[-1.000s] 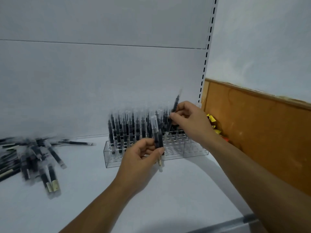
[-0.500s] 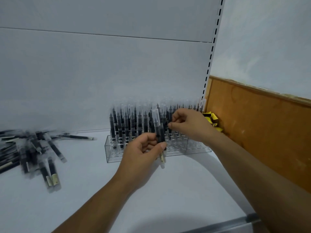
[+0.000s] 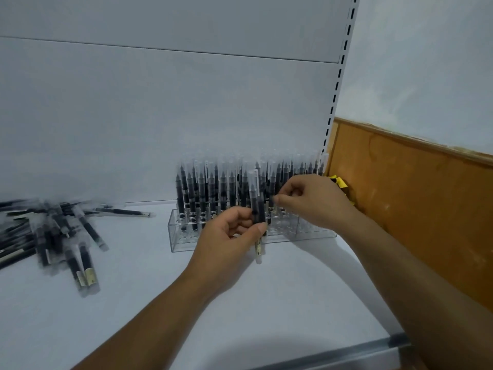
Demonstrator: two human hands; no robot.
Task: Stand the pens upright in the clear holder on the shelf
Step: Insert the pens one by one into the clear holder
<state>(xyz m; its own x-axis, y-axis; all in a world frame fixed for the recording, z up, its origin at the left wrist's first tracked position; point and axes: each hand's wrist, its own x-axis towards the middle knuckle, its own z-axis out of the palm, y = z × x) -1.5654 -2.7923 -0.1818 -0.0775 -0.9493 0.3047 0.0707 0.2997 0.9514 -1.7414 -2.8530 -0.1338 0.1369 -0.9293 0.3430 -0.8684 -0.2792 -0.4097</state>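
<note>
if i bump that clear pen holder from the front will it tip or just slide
Probably slides rather than tips: the holder is long and low, flat on the smooth shelf. It may be somewhat top-heavy, since the standing pens rise well above its rim. Its clear walls look rigid, so it should move as one piece.

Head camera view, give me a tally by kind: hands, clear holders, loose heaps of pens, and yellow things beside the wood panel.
Hands: 2, the left hand and the right hand
Clear holder: 1
Loose pen heap: 1
Yellow object: 1
Total: 5
The single pens are too blurred to count.
</note>
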